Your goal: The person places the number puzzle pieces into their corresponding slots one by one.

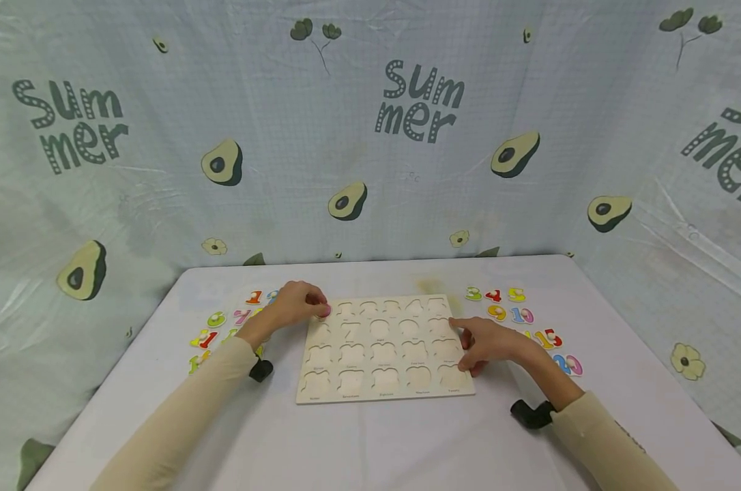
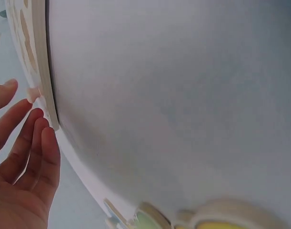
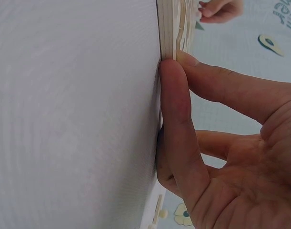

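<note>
A pale wooden puzzle board [image 1: 398, 349] with rows of shallow number-shaped recesses lies flat on the table. My left hand [image 1: 293, 303] is at its far left corner, beside a small pink number piece [image 1: 324, 311]. In the left wrist view an index fingertip touches the pink knob [image 2: 33, 94], while the thumb stands apart from it. My right hand [image 1: 490, 341] holds the board's right edge. Seen from the right wrist, one digit presses the side of the board [image 3: 167, 28] and another lies on its top.
Colourful number pieces [image 1: 215, 318] lie to the left of the board, partly behind the left forearm. More number pieces [image 1: 496, 312] are spread on the right. A white cloth covers the table [image 1: 321, 443], and a printed curtain [image 1: 284, 123] hangs behind it.
</note>
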`<state>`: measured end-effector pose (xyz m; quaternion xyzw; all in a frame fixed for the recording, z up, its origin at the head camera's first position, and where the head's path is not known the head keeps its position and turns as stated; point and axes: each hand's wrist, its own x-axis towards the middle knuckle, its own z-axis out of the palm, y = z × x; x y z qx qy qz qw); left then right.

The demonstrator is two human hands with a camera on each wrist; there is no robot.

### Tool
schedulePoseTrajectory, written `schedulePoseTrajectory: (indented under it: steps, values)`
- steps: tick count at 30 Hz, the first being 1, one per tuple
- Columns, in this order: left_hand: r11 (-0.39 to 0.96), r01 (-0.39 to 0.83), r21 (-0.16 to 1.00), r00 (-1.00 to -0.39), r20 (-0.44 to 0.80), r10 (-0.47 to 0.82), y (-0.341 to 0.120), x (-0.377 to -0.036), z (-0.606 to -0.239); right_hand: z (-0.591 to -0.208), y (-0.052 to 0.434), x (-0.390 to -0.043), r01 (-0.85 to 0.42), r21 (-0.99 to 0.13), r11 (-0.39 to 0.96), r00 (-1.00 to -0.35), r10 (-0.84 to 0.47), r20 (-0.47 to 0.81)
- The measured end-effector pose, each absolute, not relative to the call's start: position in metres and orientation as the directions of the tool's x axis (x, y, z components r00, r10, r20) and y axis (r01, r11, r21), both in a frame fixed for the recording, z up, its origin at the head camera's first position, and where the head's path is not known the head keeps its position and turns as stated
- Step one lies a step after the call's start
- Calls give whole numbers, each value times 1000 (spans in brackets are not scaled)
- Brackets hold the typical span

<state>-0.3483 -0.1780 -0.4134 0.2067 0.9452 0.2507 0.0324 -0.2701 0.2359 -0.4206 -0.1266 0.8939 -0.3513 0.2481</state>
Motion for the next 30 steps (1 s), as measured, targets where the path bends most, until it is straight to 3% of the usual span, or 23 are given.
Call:
schedulePoseTrajectory:
  steps: [11, 24, 30]
  values:
    - [787, 378, 487, -925, 165, 343, -216, -351, -403, -420, 238, -268, -54, -710, 702, -843, -413, -345]
    - [805, 139, 577, -986, 158, 57, -269, -354, -408, -421, 237, -269, -64, -697, 714, -847, -409, -341]
    - [794, 8, 608, -995, 81, -52, -282, -351, -408, -421, 237, -269, -67, -686, 724, -848, -404, -343]
